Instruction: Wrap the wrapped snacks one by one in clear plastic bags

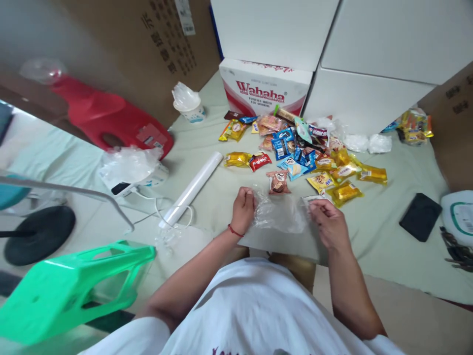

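Note:
A clear plastic bag [283, 214] stretches between my two hands at the near edge of the table. My left hand [243, 211], with a red cord on the wrist, pinches the bag's left side. On the other side, the closed fingers of my right hand [330, 223] grip the bag's right end. A small whitish wrapper-like piece [313, 198] shows at my right fingertips; I cannot tell whether it is part of the bag. Just beyond the bag lies a brown wrapped snack [278, 182], and behind it spreads a pile of wrapped snacks [291, 165] in blue, yellow and red.
A Wahaha carton [264, 88] stands behind the snacks. To the left are a white roll [192, 190], a paper cup [190, 108], a red jug [118, 116] and a green plastic stool [81, 286]. A black flat object [420, 217] lies at right.

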Motion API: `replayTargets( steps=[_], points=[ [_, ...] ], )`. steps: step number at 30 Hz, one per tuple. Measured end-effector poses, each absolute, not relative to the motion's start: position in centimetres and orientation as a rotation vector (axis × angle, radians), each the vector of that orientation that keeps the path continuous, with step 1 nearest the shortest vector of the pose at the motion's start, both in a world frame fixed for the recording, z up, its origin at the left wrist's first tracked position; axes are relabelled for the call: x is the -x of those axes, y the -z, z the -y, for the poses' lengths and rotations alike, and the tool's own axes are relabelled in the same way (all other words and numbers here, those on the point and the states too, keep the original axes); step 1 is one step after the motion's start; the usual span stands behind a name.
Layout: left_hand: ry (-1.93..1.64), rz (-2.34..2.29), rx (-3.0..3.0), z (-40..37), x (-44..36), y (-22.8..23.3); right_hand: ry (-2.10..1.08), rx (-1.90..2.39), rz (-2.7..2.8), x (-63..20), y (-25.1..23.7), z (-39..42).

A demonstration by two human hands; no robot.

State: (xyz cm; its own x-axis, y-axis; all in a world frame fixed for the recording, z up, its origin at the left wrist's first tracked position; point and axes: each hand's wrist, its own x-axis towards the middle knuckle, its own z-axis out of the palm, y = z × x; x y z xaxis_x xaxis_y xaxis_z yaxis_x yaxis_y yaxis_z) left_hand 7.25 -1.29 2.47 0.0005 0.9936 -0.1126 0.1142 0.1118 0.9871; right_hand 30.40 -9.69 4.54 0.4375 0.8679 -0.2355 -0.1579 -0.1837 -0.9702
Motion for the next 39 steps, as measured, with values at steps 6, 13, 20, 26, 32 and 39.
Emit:
replayTargets(
  steps=[6, 13, 20, 26, 32, 39],
  points=[
    [-1.064, -1.374, -1.155, 0.8, -5.2, -0.8, -0.972, 1.68, 0.719, -34.8, -5.2, 11.4],
    [-1.094, -1.352, -1.155, 2.1, -5.1, -1.7, -0.273, 2.006, 1.056, -35.5, -6.5, 10.6],
    [-1.082, -1.288, -1.23, 3.4, -5.2, -2.9, -0.7, 1.478, 1.577, -27.8, -8.5, 4.6],
    [-1.088, -1.261, -1.118, 3.6, -4.3, -3.1, -1.041, 1.39, 1.708, -23.8, -5.5, 0.9],
    [-1.018, -1.15, -0.58, 2.9, -3.4, -2.6, -0.997, 1.367, 1.662, -23.6, -5.0, 1.4],
    [-0.747, -1.045, -0.516, 1.5, -2.9, -3.0, -0.908, 1.3, 1.782, -23.5, -5.6, 1.9]
  ],
)
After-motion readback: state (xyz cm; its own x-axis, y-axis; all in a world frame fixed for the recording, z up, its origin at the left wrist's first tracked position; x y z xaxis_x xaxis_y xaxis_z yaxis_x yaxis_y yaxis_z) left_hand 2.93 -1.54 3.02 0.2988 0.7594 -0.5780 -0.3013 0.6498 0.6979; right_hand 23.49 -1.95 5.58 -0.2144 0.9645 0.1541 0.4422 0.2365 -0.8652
